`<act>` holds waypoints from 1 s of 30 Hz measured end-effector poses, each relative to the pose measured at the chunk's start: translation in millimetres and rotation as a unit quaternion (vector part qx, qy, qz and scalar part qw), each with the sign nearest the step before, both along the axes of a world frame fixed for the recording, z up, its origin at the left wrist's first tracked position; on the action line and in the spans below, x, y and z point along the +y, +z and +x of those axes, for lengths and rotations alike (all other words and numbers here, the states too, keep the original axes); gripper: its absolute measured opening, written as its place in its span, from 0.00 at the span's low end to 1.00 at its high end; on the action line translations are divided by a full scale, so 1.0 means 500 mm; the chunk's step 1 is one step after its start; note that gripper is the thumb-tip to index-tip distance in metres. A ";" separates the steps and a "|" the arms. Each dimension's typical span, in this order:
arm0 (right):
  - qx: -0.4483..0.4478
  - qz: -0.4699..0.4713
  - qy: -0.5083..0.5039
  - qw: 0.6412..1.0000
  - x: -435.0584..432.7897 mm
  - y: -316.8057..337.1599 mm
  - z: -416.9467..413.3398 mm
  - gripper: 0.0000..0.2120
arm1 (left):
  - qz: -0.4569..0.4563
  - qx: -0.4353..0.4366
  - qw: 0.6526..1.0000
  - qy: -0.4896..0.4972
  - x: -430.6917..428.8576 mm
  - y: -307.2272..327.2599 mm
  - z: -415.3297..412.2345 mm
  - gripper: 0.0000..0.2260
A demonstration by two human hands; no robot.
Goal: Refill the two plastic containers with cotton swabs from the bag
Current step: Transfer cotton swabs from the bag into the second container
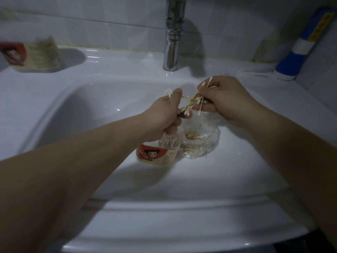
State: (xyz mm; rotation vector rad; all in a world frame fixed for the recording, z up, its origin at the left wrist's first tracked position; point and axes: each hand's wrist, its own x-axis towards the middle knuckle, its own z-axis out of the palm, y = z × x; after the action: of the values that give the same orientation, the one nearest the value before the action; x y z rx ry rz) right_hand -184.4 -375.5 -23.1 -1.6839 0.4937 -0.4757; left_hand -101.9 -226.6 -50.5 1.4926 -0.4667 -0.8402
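The left hand [165, 114] partly hides the container [158, 154] mouth; right hand [224, 95] pinches swabs [193, 102]

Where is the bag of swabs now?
In the head view the bag sits in the sink basin, near the middle, under the right hand and right beside the red-labelled container.

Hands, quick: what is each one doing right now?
Left hand: closed, grip on a bunch of cotton swabs.
Right hand: closed, pinching the same tangle of swabs.
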 end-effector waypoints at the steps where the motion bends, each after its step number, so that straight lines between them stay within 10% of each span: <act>1: 0.000 -0.001 -0.001 1.000 -0.001 0.002 -0.001 0.05 | 0.003 -0.002 1.000 -0.006 0.001 0.001 -0.001 0.17; 15: 0.041 -0.117 0.062 0.990 -0.019 -0.010 -0.005 0.05 | 0.012 0.086 0.996 -0.020 0.000 0.001 0.013 0.10; 30: 0.169 -0.330 0.072 0.926 -0.064 -0.006 -0.024 0.06 | 0.070 -0.009 0.997 -0.004 -0.008 -0.011 0.016 0.18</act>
State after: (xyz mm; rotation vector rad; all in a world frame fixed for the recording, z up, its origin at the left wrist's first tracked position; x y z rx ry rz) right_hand -196.6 -407.3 -26.1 -2.4609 0.4796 -0.2476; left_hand -93.8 -230.8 -56.2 1.6297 -0.4347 -0.8817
